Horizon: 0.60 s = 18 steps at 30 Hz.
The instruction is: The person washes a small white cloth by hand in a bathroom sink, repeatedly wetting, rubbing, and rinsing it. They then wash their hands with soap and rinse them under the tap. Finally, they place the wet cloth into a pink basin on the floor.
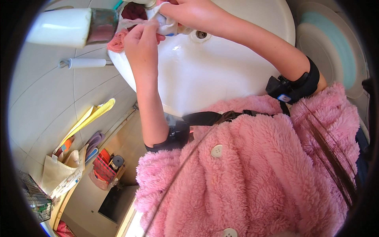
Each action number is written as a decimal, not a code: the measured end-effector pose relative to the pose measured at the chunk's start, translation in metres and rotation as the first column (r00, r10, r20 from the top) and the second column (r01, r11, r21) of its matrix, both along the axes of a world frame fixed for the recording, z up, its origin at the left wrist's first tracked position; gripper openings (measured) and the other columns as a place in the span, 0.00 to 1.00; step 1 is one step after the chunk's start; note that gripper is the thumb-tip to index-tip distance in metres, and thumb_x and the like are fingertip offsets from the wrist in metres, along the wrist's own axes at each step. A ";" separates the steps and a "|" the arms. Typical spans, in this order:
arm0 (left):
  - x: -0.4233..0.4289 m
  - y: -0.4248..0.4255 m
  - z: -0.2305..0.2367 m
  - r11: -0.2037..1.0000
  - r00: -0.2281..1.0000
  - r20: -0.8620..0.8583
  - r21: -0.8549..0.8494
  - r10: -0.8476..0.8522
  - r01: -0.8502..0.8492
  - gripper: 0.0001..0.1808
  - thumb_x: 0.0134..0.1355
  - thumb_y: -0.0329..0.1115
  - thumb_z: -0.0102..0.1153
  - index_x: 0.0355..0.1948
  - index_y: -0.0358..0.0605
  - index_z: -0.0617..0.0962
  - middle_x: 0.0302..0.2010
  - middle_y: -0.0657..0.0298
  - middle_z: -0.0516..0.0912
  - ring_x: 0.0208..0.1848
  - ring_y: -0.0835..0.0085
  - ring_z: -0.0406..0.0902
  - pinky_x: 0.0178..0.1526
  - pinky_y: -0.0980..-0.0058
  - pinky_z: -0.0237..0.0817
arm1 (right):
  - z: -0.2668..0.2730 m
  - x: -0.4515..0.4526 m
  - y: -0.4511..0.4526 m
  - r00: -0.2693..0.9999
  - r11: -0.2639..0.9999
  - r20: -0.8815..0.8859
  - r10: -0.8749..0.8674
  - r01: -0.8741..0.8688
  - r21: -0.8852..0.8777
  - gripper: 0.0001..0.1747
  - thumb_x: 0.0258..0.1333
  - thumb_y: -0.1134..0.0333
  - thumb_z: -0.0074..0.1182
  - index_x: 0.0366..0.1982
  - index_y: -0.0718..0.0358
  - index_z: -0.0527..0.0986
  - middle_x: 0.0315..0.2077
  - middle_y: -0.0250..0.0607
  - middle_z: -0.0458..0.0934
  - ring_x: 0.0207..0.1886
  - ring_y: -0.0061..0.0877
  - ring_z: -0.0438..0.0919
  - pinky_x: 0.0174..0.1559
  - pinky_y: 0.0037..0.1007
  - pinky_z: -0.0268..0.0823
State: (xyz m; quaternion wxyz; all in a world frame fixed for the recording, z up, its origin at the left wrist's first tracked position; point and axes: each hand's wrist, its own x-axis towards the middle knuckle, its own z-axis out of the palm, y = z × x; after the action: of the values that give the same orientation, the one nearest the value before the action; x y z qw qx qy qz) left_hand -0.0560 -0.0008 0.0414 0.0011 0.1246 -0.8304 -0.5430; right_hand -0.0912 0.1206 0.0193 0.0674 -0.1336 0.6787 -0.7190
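Observation:
At the top of the view, both my hands are over the far left rim of a white washbasin (204, 77). My left hand (143, 37) pinches the edge of a thin, wet-looking white cloth (163, 25). My right hand (177, 10) grips the same cloth higher up, its fingertips partly cut off by the frame. A small blue patch shows at the cloth's lower edge. Beside my left hand lies a pink textured cloth or scrubber (117, 42). Behind it is a dark red bundle (133, 11), partly hidden. The basin's drain (202, 35) is just right of the cloth.
A white cylindrical object with a worn dark band (59, 26) juts in from the left. Below it, a white handle (87, 63) points towards the basin rim. A collapsible tub (334, 50) stands at right. Cloth bags (60, 170) hang at lower left near a wire basket (37, 198).

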 end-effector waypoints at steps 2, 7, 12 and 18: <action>0.003 0.001 0.004 0.997 0.998 -0.051 -0.075 0.030 -0.034 0.14 0.45 0.36 0.49 0.12 0.36 0.70 0.10 0.70 0.65 0.17 0.84 0.59 0.22 0.85 0.50 | 0.000 0.000 -0.003 0.994 0.999 -0.106 -0.020 0.024 0.033 0.07 0.43 0.71 0.38 0.23 0.69 0.65 0.19 0.52 0.69 0.23 0.37 0.70 0.26 0.32 0.61; 0.006 -0.004 0.012 0.888 0.988 -0.150 -0.459 -0.040 -0.034 0.12 0.44 0.35 0.48 0.11 0.38 0.69 0.10 0.67 0.62 0.20 0.76 0.59 0.23 0.80 0.51 | -0.001 0.000 0.001 0.857 0.919 -0.515 -0.001 0.203 0.337 0.05 0.41 0.75 0.38 0.22 0.72 0.63 0.20 0.57 0.68 0.27 0.45 0.69 0.28 0.37 0.60; 0.009 -0.009 0.015 0.883 0.984 -0.175 -0.465 -0.022 -0.063 0.12 0.43 0.35 0.47 0.11 0.38 0.69 0.11 0.66 0.63 0.22 0.73 0.58 0.25 0.78 0.53 | 0.008 0.001 0.004 0.889 0.957 -0.457 0.030 0.106 0.270 0.05 0.39 0.75 0.39 0.21 0.73 0.63 0.18 0.58 0.67 0.27 0.46 0.69 0.28 0.37 0.60; 0.014 -0.004 0.024 0.924 0.974 -0.224 -0.376 -0.014 -0.074 0.11 0.44 0.34 0.48 0.13 0.36 0.71 0.10 0.66 0.65 0.19 0.79 0.59 0.25 0.81 0.53 | 0.025 0.003 0.003 0.933 0.994 -0.360 -0.020 0.057 0.092 0.06 0.38 0.73 0.40 0.21 0.71 0.63 0.17 0.56 0.68 0.23 0.42 0.69 0.25 0.33 0.61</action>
State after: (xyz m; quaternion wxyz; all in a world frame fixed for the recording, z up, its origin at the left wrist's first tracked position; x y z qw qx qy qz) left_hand -0.0422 -0.0045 0.0654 0.1267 0.0731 -0.9128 -0.3812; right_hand -0.0877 0.1238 0.0446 -0.0649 -0.2456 0.7177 -0.6484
